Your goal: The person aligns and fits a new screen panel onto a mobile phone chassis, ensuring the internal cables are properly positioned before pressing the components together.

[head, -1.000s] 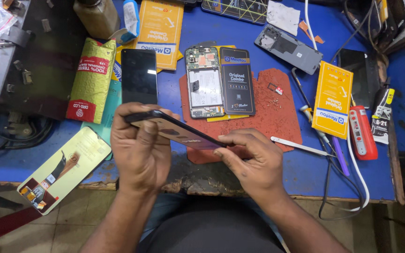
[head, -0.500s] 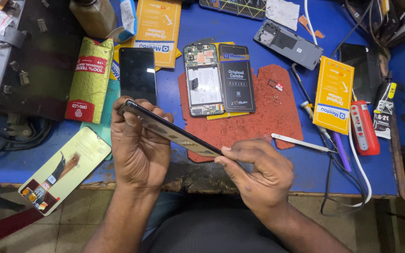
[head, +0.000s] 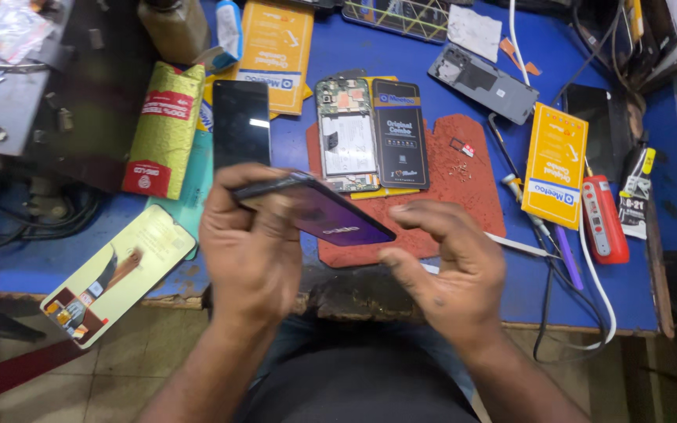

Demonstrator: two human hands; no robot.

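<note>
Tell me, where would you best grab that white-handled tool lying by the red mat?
Probably by the middle of its white shaft, pinched across its thin width from above. The white-handled tool lies flat on the blue table, so only its top and sides are free. The right hand is nearest.

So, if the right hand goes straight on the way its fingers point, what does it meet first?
The right hand points up-left toward the purple phone back cover held in the left hand. That cover's lower end looks like the first contact, though depth is hard to judge.
</note>
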